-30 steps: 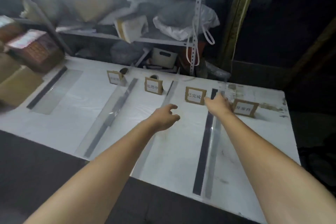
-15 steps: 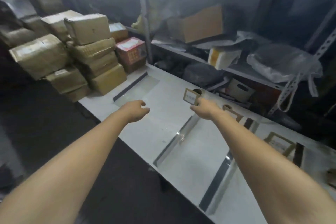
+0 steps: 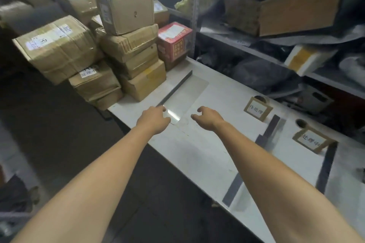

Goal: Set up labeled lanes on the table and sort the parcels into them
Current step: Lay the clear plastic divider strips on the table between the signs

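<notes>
A: What is changing from a moment ago?

B: Both hands are travelling toward the parcel stack. The right hand is leaving the first label card, and the head is turning so that the stack is filling the view.

A: Are the hands gripping anything?

B: No. The left hand is hovering with its fingers loosely curled round nothing. The right hand is doing the same, fingers relaxed and slightly apart. I cannot tell whether either is touching the table.

A: Where are the parcels sitting?

B: All are lying piled in the stack, on the table's end and beyond it. None is lying in a lane.

A: So how far is the job getting?

B: The lanes are looking laid out, as far as shown. The sorting, I judge, is only beginning, and every parcel is waiting.

A: Counts?

B: Three strips are showing: the nearest dark strip just beside the stack, the middle strip well away from it, and the far strip farther still. Two cards are showing, the second label card standing farther from the stack than the first. I am counting roughly ten parcels, one a red box. Those at the stack's back are blurring together.
</notes>
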